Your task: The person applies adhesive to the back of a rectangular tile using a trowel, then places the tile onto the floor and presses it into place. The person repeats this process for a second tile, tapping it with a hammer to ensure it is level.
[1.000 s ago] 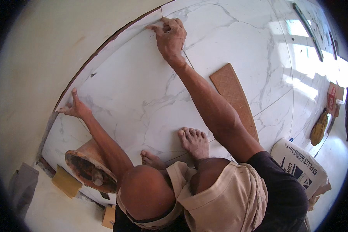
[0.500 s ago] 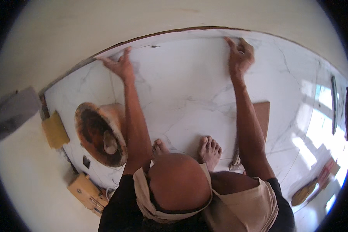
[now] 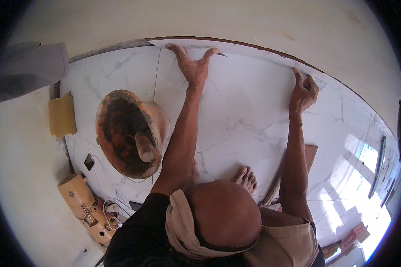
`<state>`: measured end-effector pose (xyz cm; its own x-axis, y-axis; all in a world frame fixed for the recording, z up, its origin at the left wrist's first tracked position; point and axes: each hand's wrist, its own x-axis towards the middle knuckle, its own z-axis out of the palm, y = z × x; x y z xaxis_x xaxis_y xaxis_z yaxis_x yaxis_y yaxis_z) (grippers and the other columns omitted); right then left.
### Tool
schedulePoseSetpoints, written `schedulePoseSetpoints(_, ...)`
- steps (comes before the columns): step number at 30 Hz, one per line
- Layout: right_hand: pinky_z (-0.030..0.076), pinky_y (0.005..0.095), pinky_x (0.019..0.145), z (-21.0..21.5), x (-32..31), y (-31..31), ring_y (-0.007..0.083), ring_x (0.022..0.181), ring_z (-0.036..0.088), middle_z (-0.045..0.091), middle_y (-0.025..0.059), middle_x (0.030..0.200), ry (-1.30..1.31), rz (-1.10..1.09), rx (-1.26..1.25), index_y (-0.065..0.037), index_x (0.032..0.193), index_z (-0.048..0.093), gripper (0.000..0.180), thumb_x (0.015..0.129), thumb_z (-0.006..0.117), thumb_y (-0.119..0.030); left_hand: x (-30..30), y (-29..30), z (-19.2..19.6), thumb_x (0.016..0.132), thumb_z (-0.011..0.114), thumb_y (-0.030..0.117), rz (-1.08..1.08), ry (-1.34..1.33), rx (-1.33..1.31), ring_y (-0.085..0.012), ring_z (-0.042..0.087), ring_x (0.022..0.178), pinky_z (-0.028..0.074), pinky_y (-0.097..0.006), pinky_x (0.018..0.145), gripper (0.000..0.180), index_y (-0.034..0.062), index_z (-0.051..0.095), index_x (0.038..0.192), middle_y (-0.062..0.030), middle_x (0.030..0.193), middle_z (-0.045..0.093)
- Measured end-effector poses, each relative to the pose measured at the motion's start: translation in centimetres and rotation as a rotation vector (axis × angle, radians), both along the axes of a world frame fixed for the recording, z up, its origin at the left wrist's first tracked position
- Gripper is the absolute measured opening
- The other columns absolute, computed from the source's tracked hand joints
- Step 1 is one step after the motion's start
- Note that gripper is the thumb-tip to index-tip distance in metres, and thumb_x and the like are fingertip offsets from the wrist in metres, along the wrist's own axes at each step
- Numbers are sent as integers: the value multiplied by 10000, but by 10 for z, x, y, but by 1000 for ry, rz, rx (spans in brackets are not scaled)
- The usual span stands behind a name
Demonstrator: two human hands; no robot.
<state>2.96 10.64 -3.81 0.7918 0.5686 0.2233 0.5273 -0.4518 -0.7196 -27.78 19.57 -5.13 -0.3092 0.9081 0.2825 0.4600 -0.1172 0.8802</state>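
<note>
While the person crouches at the near edge of the view, a bare foot point(image 3: 246, 177) rests on the white marble-pattern tile point(image 3: 249, 111), which lies flat on the floor against the base of the pale wall point(image 3: 254, 22). At near left, a tan power tool point(image 3: 85, 207) with a cord lies on the floor, just beside the person's shoulder. Further out on the left stands an orange mortar pan point(image 3: 124, 133), soiled dark inside, with a trowel point(image 3: 145, 146) lying in it; the pan sits on the neighbouring laid tile point(image 3: 111, 71), left of the grout line. A yellow sponge block point(image 3: 62, 115) lies at the left edge of that tile. To the right, a brown board point(image 3: 311, 153) shows partly behind the right forearm. Both arms extend away over the large tile. The left hand point(image 3: 192, 66) lies open and flat, fingers spread, palm pressing on the tile's far edge, grasping nothing. The right hand point(image 3: 304, 91) sits at the far edge further right, fingers curled loosely with fingertips touching the tile beside the wall; it encloses no object. A grey shape point(image 3: 29, 71) occupies the far left.
</note>
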Motion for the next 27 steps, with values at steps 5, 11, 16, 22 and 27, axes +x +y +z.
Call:
schedulePoseSetpoints(5,506,351,805,-4,-1,0,190,819,597,664,74,900,2,-4,56,83,1052,722,629,702,923,-399,4,5,0,648,844,654,39,13,2,-472,-14,1514,120,-519,1239,1475,-164,-28,1511,-389,1589,-57)
schedulePoseSetpoints(11,496,317,770,-10,1,2,160,777,560,638,52,831,16,-49,104,77,1019,726,578,713,921,-373,5,5,-1,671,846,628,37,38,-31,-485,-16,1508,115,-523,1240,1465,-164,-61,1505,-393,1584,-81)
schedulePoseSetpoints(16,517,336,817,-8,2,2,191,826,614,672,87,914,100,-57,34,64,1044,725,595,707,919,-387,3,8,-4,675,854,610,26,45,-30,-486,-19,1507,113,-515,1241,1461,-171,-64,1501,-405,1578,-79)
schedulePoseSetpoints(22,506,369,828,-2,-4,3,220,850,607,648,105,906,91,-53,52,61,1022,721,570,695,917,-362,-3,11,-12,637,917,539,116,255,-43,-459,327,1434,300,-410,1192,1460,-220,-9,1474,-464,1519,149)
schedulePoseSetpoints(27,508,356,772,-8,0,1,217,804,596,648,108,893,86,-68,110,69,1021,723,604,665,936,-370,-3,14,-14,650,904,552,57,206,-49,-465,215,1473,241,-431,1218,1475,-229,-46,1465,-463,1531,72)
